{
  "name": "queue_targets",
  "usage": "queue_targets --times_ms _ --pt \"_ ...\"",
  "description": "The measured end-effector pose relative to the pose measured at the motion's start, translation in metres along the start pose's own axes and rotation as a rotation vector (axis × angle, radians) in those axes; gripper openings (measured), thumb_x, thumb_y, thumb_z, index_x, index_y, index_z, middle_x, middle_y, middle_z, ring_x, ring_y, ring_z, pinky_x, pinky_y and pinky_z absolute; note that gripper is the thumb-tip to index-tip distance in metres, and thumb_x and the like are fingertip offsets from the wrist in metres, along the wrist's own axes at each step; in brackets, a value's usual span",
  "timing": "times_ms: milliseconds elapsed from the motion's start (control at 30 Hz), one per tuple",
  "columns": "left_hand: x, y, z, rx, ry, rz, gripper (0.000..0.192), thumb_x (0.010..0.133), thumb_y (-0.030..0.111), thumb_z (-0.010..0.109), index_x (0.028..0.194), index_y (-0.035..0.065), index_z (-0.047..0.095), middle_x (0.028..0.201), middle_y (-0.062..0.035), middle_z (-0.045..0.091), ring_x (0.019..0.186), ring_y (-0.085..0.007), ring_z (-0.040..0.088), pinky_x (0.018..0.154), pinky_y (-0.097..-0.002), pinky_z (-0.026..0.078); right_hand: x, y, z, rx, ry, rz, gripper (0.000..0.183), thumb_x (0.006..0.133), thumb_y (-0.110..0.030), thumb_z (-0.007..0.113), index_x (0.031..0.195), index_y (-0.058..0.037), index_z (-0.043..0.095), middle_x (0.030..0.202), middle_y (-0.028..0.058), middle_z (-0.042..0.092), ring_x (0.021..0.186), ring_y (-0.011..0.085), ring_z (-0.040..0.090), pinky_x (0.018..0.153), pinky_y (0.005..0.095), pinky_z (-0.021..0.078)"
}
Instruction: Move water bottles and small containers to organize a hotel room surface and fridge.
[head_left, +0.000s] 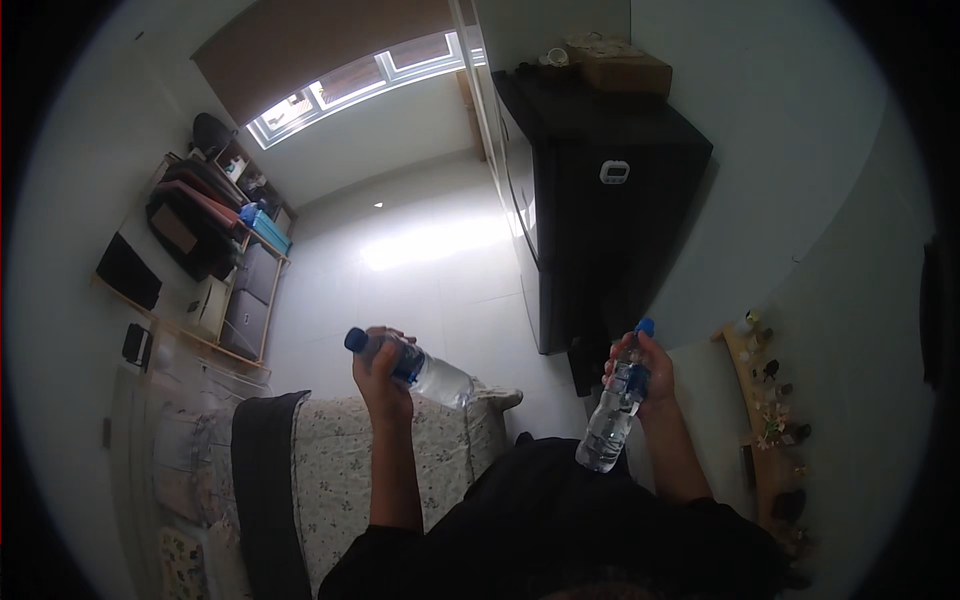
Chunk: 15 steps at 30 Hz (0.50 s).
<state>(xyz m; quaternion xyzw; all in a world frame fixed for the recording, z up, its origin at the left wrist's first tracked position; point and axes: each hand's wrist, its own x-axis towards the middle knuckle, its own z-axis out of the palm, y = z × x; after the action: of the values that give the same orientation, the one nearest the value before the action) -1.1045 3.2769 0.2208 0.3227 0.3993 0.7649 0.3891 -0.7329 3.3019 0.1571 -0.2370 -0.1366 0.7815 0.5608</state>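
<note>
My left hand (386, 371) grips a clear plastic water bottle (444, 380) with a dark blue cap, around its upper part. That bottle lies tilted, cap to the left and base to the right, above the bed. In my right hand (655, 369) is a second clear plastic water bottle (604, 430) with a brighter blue cap. Its cap points up and away from me, while its base slants back towards my dark shirt (555, 517). Both caps are on, and blue labels show partly between the fingers. The two bottles are apart from each other.
A bed with a floral quilt (337, 465) lies at my left. Ahead on the right stands a dark refrigerator (607, 225) with a white timer (615, 172) on its side. A wooden shelf (739, 382) with small ornaments runs along the right wall. A clothes rack (262, 322) stands far left.
</note>
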Motion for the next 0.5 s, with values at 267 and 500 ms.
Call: queue_targets --times_ms 267,500 --pt "0.222 -0.03 0.141 0.116 -0.331 0.111 0.036 0.084 0.017 0.073 0.112 0.0017 0.056 0.098 -0.0112 0.063 0.092 -0.0236 0.066 0.084 -0.0376 0.052 0.07 -0.081 0.002 -0.105 -0.173 -0.412 0.037 0.095 -0.041 0.055 0.104 -0.0049 0.055 0.086 0.015 0.063 0.069 0.0308 0.067 0.062 0.0441 0.0563" --pt "0.382 -0.062 0.288 0.071 -0.503 0.203 0.043 0.084 0.024 0.075 0.116 0.0 0.057 0.101 -0.0113 0.063 0.096 -0.0227 0.065 0.085 -0.035 0.051 0.14 -0.132 0.012 -0.324 -0.229 -0.615 0.04 0.086 -0.034 0.07 0.098 0.0002 0.052 0.081 0.0181 0.061 0.065 0.0302 0.066 0.057 0.041 0.0563"
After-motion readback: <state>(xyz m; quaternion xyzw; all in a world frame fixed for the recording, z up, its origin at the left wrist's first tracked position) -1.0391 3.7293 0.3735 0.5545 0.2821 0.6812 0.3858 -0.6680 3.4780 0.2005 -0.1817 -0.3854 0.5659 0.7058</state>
